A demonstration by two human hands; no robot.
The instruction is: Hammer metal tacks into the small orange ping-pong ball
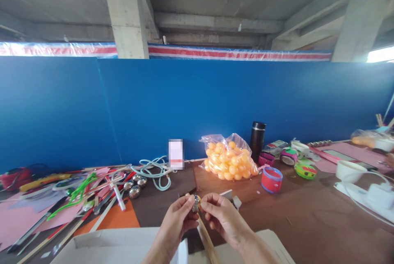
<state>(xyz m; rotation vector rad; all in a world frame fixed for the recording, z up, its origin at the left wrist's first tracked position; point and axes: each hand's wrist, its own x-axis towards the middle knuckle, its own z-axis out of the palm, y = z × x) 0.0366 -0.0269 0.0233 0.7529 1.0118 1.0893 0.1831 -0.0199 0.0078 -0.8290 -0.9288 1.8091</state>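
My left hand pinches a small shiny silver object between thumb and fingers, low in the middle of the head view. Close beside it, my right hand has its thumb and forefinger pressed together at the object's right side, where a bit of orange-yellow shows. What the right fingertips grip is too small to tell. A wooden stick slants down from just below the hands. Behind them stands a clear bag of orange balls.
Silver balls, papers, sticks and tools crowd the left. A white box sits at the near edge. A black bottle, red-blue ring, green item and white cup stand right. A blue partition rises behind.
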